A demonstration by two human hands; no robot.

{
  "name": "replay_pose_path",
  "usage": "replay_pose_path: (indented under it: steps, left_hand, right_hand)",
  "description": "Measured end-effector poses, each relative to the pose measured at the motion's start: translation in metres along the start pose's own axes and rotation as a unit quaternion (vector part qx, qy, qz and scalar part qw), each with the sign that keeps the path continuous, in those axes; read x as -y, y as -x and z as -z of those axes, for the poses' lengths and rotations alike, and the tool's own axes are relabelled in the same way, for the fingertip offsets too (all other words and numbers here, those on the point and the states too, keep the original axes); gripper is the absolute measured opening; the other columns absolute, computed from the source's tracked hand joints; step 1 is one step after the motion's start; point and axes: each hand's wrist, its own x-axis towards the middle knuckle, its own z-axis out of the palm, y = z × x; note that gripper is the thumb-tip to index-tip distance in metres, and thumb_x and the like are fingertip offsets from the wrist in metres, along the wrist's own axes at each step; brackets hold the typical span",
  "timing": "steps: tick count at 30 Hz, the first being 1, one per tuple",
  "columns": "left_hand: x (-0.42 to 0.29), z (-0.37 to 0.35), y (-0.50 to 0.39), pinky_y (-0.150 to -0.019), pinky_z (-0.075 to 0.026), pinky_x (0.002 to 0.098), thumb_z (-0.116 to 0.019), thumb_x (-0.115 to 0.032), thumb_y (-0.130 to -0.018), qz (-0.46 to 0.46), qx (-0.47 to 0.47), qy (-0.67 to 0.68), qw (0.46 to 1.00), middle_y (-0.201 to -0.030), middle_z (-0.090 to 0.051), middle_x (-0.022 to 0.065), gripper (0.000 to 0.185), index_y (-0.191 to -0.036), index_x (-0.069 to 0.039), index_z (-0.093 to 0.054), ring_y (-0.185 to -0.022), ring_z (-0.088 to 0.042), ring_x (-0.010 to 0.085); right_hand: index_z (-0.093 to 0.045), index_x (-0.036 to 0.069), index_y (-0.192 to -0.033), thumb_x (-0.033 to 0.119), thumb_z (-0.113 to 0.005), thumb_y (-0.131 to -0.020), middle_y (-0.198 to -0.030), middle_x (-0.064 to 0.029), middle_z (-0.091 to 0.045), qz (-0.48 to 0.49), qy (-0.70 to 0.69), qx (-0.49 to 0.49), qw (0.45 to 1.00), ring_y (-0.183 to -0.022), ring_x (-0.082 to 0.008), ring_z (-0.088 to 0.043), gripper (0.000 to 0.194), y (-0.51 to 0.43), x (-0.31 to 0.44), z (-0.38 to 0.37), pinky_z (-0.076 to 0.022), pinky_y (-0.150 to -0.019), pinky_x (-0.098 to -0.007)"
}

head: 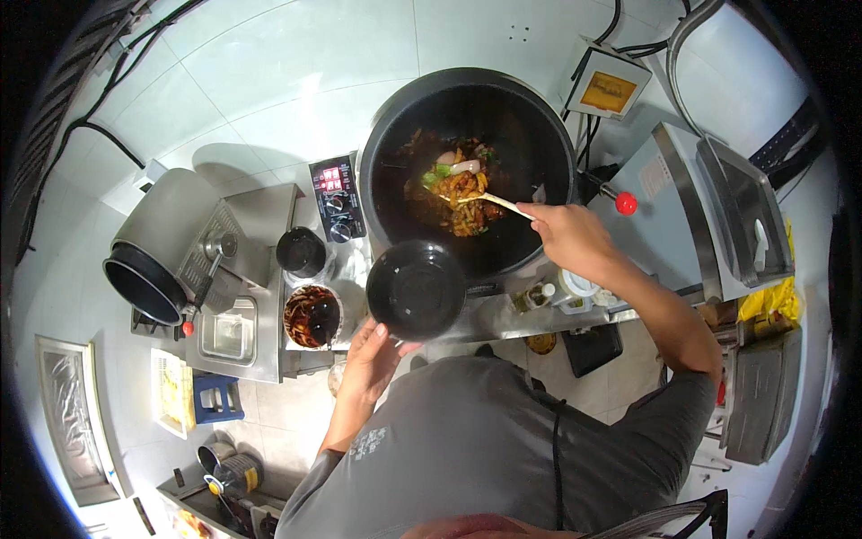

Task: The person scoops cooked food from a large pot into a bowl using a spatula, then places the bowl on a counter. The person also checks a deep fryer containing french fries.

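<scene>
My left hand (372, 358) grips the lower rim of a black bowl (416, 290), tilted at the near edge of a large dark cooking drum (539, 141). The bowl's inside looks bare. My right hand (567, 237) is shut on the handle of a pale spatula (506, 203) that reaches into the drum. Its head is partly hidden by a heap of cooked food (465, 185), with brown and yellow strips, green pieces and pale pink chunks. Dark sauce spreads around the heap on the drum's inner wall.
Left of the drum stand a control panel (337, 199) with lit red digits, a small black bowl (301, 252) and a sauce-smeared tub (296, 330). Bottles (535, 296) stand below my right forearm. A red-knobbed lever (625, 203) juts out at the drum's right. Another tilted drum (158, 236) stands far left.
</scene>
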Motion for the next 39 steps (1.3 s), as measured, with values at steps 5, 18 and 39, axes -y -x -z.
replay_pose_path:
  steps: [5,18,39]
  left_hand:
    - [-0.004,-0.037,-0.033,-0.093,-0.058,0.049,-0.061,-0.029,-0.101,-0.006,-0.018,-0.072,0.997,-0.126,-0.065,0.0123,0.039,-0.129,-0.003,-0.055,-0.113,-0.065,0.0276]
    - [0.016,-0.09,-0.091,-0.09,-0.061,0.0401,-0.066,-0.022,-0.099,-0.015,0.002,-0.047,0.999,-0.115,-0.067,0.0111,0.03,-0.119,-0.003,-0.056,-0.103,-0.068,0.0231]
    - [0.014,-0.028,-0.028,-0.083,-0.063,0.0441,-0.073,-0.021,-0.092,-0.004,0.016,-0.07,0.997,-0.127,-0.065,0.0167,0.05,-0.131,0.002,-0.054,-0.11,-0.067,0.0278]
  right_hand:
    - [-0.068,0.013,-0.127,0.012,-0.062,-0.093,-0.084,-0.0199,-0.07,0.007,0.009,-0.002,1.0,-0.074,-0.0383,-0.068,0.034,0.006,-0.001,0.038,-0.0532,-0.068,-0.0472]
    - [-0.063,0.018,-0.136,0.004,-0.058,-0.088,-0.088,-0.014,-0.068,0.113,0.179,0.006,0.977,-0.076,-0.0314,-0.066,0.049,0.061,0.02,0.072,-0.0516,-0.066,-0.0449]
    - [-0.068,0.007,-0.126,0.009,-0.062,-0.095,-0.093,-0.0211,-0.071,-0.03,-0.028,0.102,0.994,-0.082,-0.0333,-0.069,0.032,0.009,-0.012,0.065,-0.0514,-0.076,-0.0395]
